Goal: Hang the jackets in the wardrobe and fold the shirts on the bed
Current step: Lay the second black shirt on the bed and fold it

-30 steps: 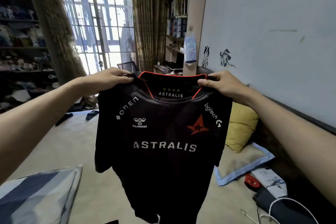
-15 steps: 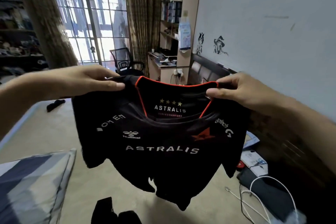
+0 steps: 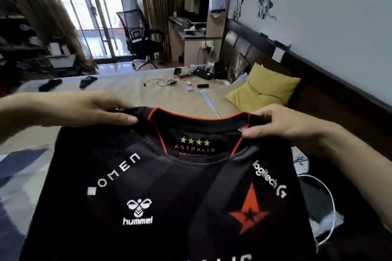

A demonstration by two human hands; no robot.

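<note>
Smooth black cloth shirt (image 3: 169, 186), matt beige cloth bed (image 3: 131, 87)

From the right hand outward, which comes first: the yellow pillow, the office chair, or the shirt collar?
1. Shirt collar: pinched at its shoulder by the right hand.
2. Yellow pillow: just beyond, by the headboard.
3. Office chair: farthest, past the bed near the window.
</note>
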